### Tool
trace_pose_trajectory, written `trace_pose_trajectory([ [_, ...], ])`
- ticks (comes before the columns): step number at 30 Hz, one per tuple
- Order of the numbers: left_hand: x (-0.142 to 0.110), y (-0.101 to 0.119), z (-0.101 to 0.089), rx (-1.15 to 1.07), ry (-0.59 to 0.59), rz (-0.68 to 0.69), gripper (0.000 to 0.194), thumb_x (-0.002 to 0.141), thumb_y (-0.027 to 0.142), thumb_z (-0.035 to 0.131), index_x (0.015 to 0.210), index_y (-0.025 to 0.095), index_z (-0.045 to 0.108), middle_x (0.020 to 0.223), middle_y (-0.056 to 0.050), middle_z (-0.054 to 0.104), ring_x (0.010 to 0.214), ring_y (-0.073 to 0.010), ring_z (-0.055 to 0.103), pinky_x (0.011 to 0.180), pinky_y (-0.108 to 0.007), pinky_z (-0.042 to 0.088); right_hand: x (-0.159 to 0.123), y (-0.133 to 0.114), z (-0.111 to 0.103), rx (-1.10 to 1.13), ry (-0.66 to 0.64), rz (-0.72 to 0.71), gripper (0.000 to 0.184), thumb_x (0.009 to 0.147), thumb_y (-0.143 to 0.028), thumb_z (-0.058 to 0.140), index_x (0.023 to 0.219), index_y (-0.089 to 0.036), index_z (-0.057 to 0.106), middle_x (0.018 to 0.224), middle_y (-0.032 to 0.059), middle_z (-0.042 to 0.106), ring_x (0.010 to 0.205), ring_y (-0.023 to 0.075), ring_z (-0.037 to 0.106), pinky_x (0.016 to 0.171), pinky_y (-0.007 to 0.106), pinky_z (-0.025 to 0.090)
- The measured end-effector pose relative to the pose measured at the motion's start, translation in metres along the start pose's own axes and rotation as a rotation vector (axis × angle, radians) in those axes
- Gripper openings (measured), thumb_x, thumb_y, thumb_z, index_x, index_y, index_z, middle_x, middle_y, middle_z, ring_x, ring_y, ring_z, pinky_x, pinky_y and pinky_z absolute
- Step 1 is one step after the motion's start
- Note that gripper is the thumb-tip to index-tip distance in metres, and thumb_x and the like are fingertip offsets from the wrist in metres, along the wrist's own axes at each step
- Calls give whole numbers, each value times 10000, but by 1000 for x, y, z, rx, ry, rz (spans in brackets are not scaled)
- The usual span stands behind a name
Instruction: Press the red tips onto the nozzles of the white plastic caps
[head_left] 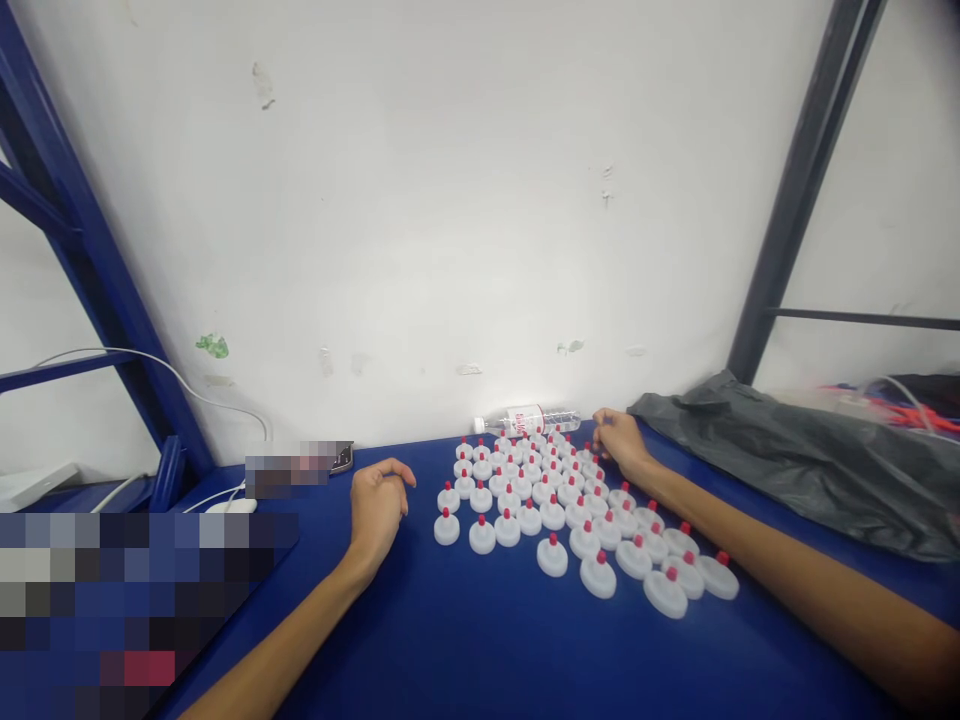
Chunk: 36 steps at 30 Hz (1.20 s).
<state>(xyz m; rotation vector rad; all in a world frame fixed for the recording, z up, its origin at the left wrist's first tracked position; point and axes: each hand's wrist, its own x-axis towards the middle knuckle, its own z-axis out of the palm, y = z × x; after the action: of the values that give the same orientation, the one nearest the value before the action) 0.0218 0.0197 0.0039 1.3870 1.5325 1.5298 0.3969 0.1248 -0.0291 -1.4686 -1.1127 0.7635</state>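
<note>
Many white round plastic caps with small red tips (pixel 553 512) stand upright on the blue tabletop (pixel 465 630), packed closely toward the back and looser in front. My left hand (pixel 381 505) rests to the left of them, its fingers loosely bent, the index finger apart, and nothing visible in it. On the far right side of the group is my right hand (pixel 619 440), also loosely curled with a gap between its fingers, and no held thing shows. Close to its fingertips lies a clear plastic bottle (pixel 529 420) with a white cap and a red-and-white label, on its side.
A dark grey plastic sheet or bag (pixel 780 450) covers the table's right part. At the back left lie a phone (pixel 343 457) and white cables (pixel 217 498). A white wall (pixel 450 250) closes off the back, between a blue post (pixel 112 260) and a grey post (pixel 787 200).
</note>
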Motion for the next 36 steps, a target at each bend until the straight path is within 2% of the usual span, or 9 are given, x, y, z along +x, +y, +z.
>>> trace_pose_trajectory([
  [7,2,-2,-5,13,-32,4,445,482,197,372,793,182,690,350,82,416,296,-99,311,347,-193,222,-1,-9,-10,8,14,-76,338,958,-343,614,1244,-167,580,1228,89,614,1005,215,644,842,419,560],
  [14,1,0,-5,34,-80,28,404,697,266,462,982,144,721,418,60,521,336,-114,381,377,-219,282,3,-6,-15,28,163,-254,149,778,-252,617,917,-215,580,892,31,737,816,199,716,678,262,541],
  [18,-4,5,-6,77,-34,58,578,727,245,598,1303,193,591,834,-14,778,385,-78,436,420,-210,325,-4,-11,-15,-6,169,-306,393,731,-317,663,1086,-223,524,1041,66,752,500,123,621,518,252,474],
  [21,-8,9,-9,43,-50,21,598,705,133,519,1294,200,600,1183,-86,735,351,-37,475,405,-203,355,-13,-18,-15,-44,148,-322,414,723,-265,628,1123,-242,520,1114,66,746,382,87,514,470,264,448],
  [24,-10,13,-12,-11,-64,-42,586,689,113,436,1239,173,630,1257,-105,698,431,-73,636,451,-196,437,-22,-24,-16,-152,154,-325,368,690,-174,532,1050,-241,556,1107,53,752,377,100,545,517,279,470],
  [27,-11,14,-14,-49,-68,-64,541,664,128,403,1139,142,660,1181,-108,729,439,-93,666,441,-190,447,-28,-30,-17,-300,166,-341,284,706,-191,485,971,-216,584,1061,73,763,397,119,586,550,274,473],
  [30,-13,14,-12,-108,-104,-102,404,615,159,403,917,122,668,855,-69,773,319,-99,586,329,-184,361,-31,-36,-17,-374,150,-350,231,724,-212,478,919,-206,601,999,79,773,434,128,613,591,261,471],
  [33,-15,15,-8,-175,-146,-162,221,573,193,400,679,158,591,480,30,593,192,-86,417,236,-173,179,-30,-39,-17,-428,136,-357,231,710,-205,466,893,-225,605,934,45,779,474,148,636,636,272,472],
  [36,-16,18,-5,-233,-169,-216,144,546,209,389,583,188,526,390,72,456,161,-68,312,219,-168,119,-28,-39,-15,-473,119,-368,247,683,-205,456,876,-245,605,907,14,779,515,170,657,676,293,478],
])
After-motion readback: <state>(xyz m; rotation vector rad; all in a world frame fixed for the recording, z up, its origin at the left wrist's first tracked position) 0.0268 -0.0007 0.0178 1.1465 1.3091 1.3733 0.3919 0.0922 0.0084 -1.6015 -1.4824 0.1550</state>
